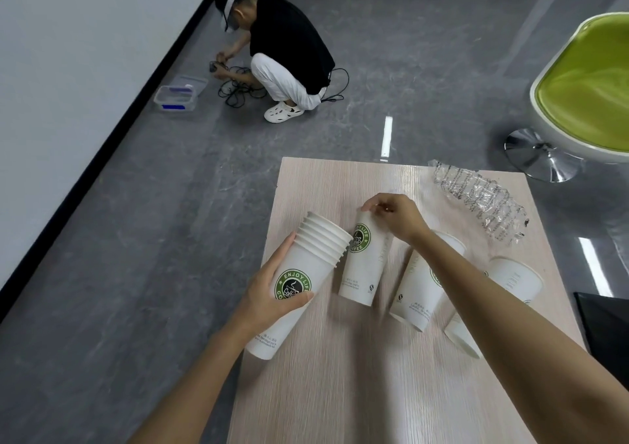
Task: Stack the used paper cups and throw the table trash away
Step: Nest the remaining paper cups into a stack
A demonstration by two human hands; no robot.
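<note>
My left hand (272,287) grips a stack of several nested white paper cups (299,273) with a green coffee logo, tilted over the table's left edge. Just right of the stack, my right hand (391,219) pinches the rim of a single white cup (360,266) that stands on the pale wooden table (340,392). Two more white cups stand to the right: one (418,287) partly behind my right forearm, another (510,280) further right, also partly hidden. A crumpled clear plastic bottle (480,198) lies at the table's far right.
A person (282,45) crouches on the grey floor beyond the table, handling black cables, beside a clear plastic box (177,96). A green and white swivel chair (585,89) stands at the right. A black object (606,328) sits by the table's right edge.
</note>
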